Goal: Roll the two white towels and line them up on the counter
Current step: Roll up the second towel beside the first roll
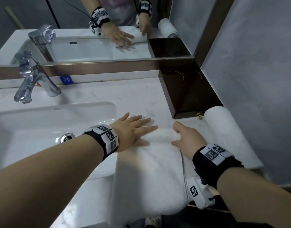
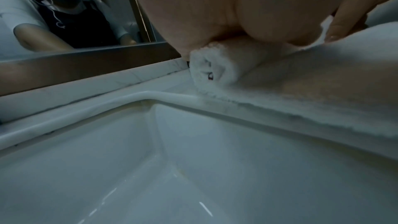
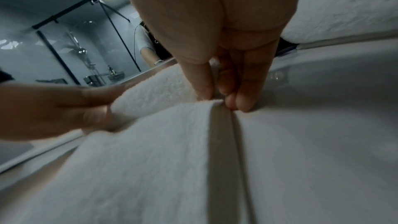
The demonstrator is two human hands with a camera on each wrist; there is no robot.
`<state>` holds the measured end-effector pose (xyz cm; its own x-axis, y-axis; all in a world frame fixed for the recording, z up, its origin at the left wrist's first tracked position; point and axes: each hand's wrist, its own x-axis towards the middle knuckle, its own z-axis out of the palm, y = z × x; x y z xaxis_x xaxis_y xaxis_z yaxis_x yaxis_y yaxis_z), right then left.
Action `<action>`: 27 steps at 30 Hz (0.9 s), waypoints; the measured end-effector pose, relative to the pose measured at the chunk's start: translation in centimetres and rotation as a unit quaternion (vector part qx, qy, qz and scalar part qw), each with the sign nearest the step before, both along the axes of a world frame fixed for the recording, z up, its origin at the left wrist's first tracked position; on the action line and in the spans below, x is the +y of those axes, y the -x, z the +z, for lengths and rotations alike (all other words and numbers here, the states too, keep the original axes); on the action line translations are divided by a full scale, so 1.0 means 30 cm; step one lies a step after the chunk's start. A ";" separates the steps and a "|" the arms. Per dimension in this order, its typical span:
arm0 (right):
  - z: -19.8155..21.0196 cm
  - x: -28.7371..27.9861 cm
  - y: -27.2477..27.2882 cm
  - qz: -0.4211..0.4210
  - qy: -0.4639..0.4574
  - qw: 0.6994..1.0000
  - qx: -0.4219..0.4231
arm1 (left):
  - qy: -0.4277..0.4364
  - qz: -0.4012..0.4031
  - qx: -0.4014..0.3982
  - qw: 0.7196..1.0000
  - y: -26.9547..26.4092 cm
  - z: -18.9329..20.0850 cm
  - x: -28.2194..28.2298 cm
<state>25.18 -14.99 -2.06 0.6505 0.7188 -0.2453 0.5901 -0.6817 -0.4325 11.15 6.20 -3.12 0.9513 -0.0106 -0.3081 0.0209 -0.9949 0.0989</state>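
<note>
Head view: white towel [image 1: 149,175] lies flat on the marble counter [image 1: 108,96], right of the sink [image 1: 42,122]; its far end is rolled into a short tube [image 1: 159,135], the near end hangs over the counter's front edge.

Left hand [image 1: 133,130]: fingers straight and spread, palm pressing down on the tube's left end. Left wrist view confirms it: palm [image 2: 237,6] on top of the roll, spiral end [image 2: 213,72] visible just beside the sink rim [image 2: 150,94]. A small dark red spot sits in the spiral; can't tell what it is.

Right hand [image 1: 186,137]: curled round the tube's right end, thumb on the near side. Right wrist view: fingertips [image 3: 245,103] tucked down at the towel's edge, close together. How far they wrap under is hidden by the cloth. Hands are apart, one at each end of the roll.

Second towel [image 1: 223,129]: already rolled, lying along the right wall, well apart from the first; its near end is partly behind the right wrist band. It also appears in the mirror [image 1: 108,66], which cuts it off. In the right wrist view it's an out-of-focus white mass [image 3: 344,9] top right.

Faucet [image 1: 31,81] stands behind the sink. Dark box [image 1: 190,96] sits in the back right corner; a small brass knob [image 1: 199,114] shows at its near end.
</note>
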 end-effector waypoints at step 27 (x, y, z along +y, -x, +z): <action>-0.062 -0.123 0.195 -0.278 -0.127 0.938 0.161 | 0.106 0.122 -0.024 0.987 -0.023 0.038 -0.104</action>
